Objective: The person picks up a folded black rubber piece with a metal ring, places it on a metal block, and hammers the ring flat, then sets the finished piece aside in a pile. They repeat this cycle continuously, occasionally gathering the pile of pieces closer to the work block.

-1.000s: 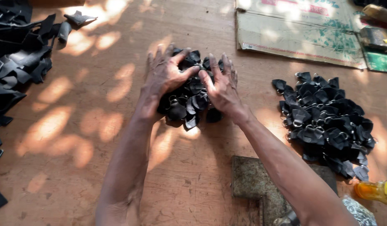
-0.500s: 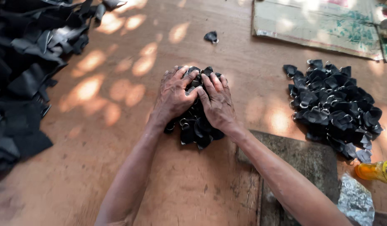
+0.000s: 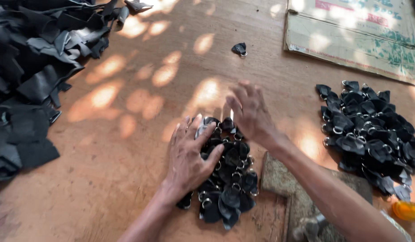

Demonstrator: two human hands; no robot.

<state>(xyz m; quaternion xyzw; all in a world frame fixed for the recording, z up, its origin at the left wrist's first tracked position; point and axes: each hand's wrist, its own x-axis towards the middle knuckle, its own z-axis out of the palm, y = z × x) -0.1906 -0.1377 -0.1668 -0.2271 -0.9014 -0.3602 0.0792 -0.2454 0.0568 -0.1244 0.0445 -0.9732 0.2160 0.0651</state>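
Neither grip is closed on anything: the left hand (image 3: 189,157) lies flat, fingers spread, pressing on the left side of a small heap of black leather tabs with metal rings (image 3: 227,179), while the right hand (image 3: 251,112) hovers open just above the heap's far end, fingers loosely extended and blurred.

This heap sits on the brown wooden surface (image 3: 126,148), near the lower middle of the view, just left of a worn stone block (image 3: 306,197). A larger pile of the same ringed tabs (image 3: 373,134) lies well apart to the right, and one stray tab (image 3: 239,48) rests alone farther up. Black leather offcuts (image 3: 32,76) crowd the left edge; a flattened cardboard sheet (image 3: 355,36) lies at the upper right, and an orange object (image 3: 407,210) shows at the right edge.

The tabs look light, soft and floppy, and the rings are hard and likely to snag on each other, so the heap would slide and scatter rather than lift as one. Cupping it from both sides with flat palms seems the surest hold; a single tab is best pinched at its ring.
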